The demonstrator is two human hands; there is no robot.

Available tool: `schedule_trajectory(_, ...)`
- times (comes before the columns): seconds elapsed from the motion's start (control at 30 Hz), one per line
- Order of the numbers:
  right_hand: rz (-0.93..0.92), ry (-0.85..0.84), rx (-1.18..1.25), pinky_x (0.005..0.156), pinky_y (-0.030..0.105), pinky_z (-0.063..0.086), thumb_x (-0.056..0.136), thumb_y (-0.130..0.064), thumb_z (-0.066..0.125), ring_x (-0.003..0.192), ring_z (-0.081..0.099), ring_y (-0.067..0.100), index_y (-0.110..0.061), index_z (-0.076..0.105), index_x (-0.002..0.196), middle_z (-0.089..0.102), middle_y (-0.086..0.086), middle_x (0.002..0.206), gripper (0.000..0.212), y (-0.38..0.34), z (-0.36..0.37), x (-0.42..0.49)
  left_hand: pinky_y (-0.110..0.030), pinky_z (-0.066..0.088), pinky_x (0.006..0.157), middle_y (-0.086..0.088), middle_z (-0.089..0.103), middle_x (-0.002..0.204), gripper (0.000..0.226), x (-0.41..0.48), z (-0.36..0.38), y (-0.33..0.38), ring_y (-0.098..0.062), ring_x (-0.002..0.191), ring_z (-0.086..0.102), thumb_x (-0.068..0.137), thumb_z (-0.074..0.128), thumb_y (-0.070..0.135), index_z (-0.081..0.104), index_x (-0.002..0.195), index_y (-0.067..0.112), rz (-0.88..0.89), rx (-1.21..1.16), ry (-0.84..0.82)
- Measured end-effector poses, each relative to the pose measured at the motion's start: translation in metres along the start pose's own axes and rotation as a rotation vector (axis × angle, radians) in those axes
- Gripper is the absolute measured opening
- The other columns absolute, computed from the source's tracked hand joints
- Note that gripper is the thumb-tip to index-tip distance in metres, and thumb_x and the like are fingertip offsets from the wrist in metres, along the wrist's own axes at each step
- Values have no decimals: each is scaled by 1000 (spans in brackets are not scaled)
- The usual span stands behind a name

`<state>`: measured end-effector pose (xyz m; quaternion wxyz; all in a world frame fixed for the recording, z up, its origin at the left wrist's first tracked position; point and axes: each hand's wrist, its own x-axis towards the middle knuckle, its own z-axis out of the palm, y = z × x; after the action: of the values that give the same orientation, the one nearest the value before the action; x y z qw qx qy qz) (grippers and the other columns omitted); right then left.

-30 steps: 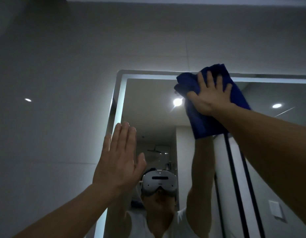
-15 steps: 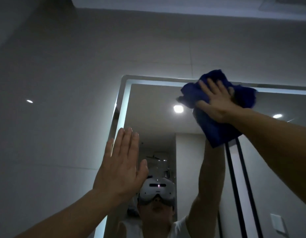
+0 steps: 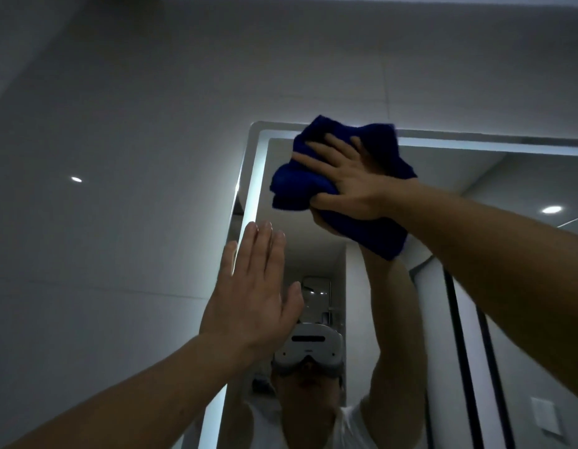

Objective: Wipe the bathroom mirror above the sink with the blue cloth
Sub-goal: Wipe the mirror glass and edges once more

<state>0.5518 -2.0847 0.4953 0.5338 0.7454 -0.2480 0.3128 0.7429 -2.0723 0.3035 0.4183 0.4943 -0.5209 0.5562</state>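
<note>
The blue cloth (image 3: 299,186) is bunched against the top left corner of the wall mirror (image 3: 482,189), overlapping its lit upper frame. My right hand (image 3: 349,183) presses the cloth to the glass. Its fingers are spread over the cloth and its thumb is hooked round a bunched fold at the lower left. My left hand (image 3: 252,293) is held up flat, fingers straight and together, at the mirror's left edge below the cloth. Whether it touches the glass cannot be told. The sink is out of view.
Grey tiled wall (image 3: 119,189) fills the left and top. The mirror's lit frame strip (image 3: 252,196) runs down its left side. The glass reflects a person wearing a headset (image 3: 308,350), raised arms, ceiling lights and dark vertical door lines (image 3: 459,351).
My right hand has slid the cloth left along the mirror's top edge toward the corner, and the cloth has bunched up. My left hand has stayed raised and flat.
</note>
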Motion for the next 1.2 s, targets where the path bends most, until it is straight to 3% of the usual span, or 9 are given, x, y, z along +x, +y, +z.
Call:
schedule_trajectory(0.1, 60, -48, 47, 120, 45, -14, 87, -69, 27, 151, -14, 17, -43, -4, 154, -10, -10, 165, 78, 27, -2, -17, -44, -5, 120, -5, -6, 165, 73, -1, 1, 0, -23, 152, -9, 96, 8, 58, 4, 157, 17, -20, -41, -19)
schedule_trajectory(0.2, 471, -26, 167, 118, 51, -11, 96, -62, 34, 151, -16, 25, -41, -6, 155, -13, -5, 165, 74, 47, -11, 0, -47, 4, 121, -8, 3, 166, 73, -2, 2, 2, -26, 153, 0, 98, 12, 56, 12, 158, 14, -28, -21, -20)
schedule_trajectory(0.27, 560, -19, 93, 117, 57, -8, 96, -63, 29, 151, -14, 29, -38, -9, 156, -13, -3, 165, 75, 40, -11, 15, -50, 11, 120, -10, 9, 165, 73, -1, 3, 0, -28, 153, 5, 99, 13, 55, 17, 157, 12, -19, -35, -16)
schedule_trajectory(0.47, 162, 45, -12, 120, 51, -12, 94, -67, 21, 151, -10, 23, -39, -6, 155, -5, -4, 166, 73, -20, 4, -15, -48, 4, 123, -9, 0, 166, 74, 0, -2, -1, -23, 153, -5, 97, 13, 55, 7, 158, 12, -18, -59, -58)
schedule_trajectory(0.6, -68, -75, -16, 119, 47, -17, 90, -68, 18, 150, -19, 17, -47, -13, 150, -12, -10, 164, 71, -28, 15, -69, -47, 3, 123, -10, 4, 166, 75, 1, -5, 1, -23, 153, -2, 96, 12, 55, 10, 157, 11, -32, -61, -73)
schedule_trajectory(0.7, 115, -150, 121, 117, 42, -18, 97, -61, 34, 149, -19, 17, -45, -8, 152, -15, -10, 164, 71, 2, 1, -60, -48, 4, 122, -9, 1, 165, 73, 1, -4, 1, -24, 153, -3, 96, 11, 56, 6, 156, 14, -24, -85, -79)
schedule_trajectory(0.83, 413, -8, 129, 118, 51, -15, 98, -59, 31, 150, -17, 24, -39, -10, 155, -14, -5, 165, 72, -3, 10, -42, -47, 1, 122, -6, -3, 164, 72, 0, -4, 2, -23, 152, -6, 96, 12, 56, 1, 155, 16, -34, -89, -75)
schedule_trajectory(1.1, -185, -118, 52, 117, 49, -17, 93, -60, 31, 151, -14, 22, -41, -3, 155, -2, -5, 165, 73, -76, 41, -166, -44, -9, 122, -7, -18, 164, 81, 1, -13, 5, -21, 150, -22, 91, -4, 61, -8, 157, 14, -53, -56, -174)
schedule_trajectory(1.2, -233, -266, 37, 111, 35, -31, 88, -65, 25, 145, -31, 10, -53, -17, 146, -25, -21, 156, 73, -40, 23, -159, -44, -11, 122, -5, -25, 162, 79, 3, -16, 7, -20, 148, -26, 88, -8, 60, -16, 154, 17, -79, -43, -199)
